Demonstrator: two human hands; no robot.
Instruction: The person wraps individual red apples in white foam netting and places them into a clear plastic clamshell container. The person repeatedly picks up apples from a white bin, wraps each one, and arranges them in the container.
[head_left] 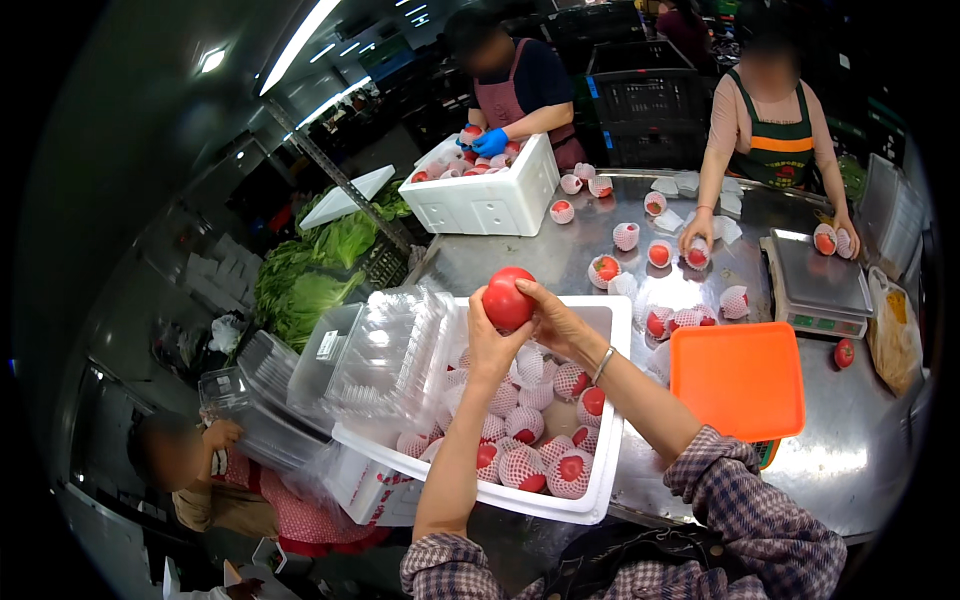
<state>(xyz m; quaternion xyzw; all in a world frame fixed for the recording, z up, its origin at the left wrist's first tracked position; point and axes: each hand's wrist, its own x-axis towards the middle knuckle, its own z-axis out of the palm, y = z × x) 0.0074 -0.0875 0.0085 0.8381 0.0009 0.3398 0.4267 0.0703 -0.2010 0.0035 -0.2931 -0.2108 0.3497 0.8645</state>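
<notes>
Between my two hands is a bare red tomato (509,299), raised over the far side of a white foam box (606,480). My left hand (488,345) is closed round its left and lower side. My right hand (556,322), with a bracelet at the wrist, has its fingers on the right side of the same tomato. Below them, the box holds many tomatoes in white foam net sleeves (523,468). A stack of clear plastic clamshell trays (392,345) leans over the box's left part and hides some of them.
An orange tray (737,380) lies right of the box on the metal table (640,490). Farther right stand a scale (820,283) and a loose tomato (845,352). Two co-workers handle tomatoes across the table, one at another foam box (490,205). Leafy greens (310,300) sit left.
</notes>
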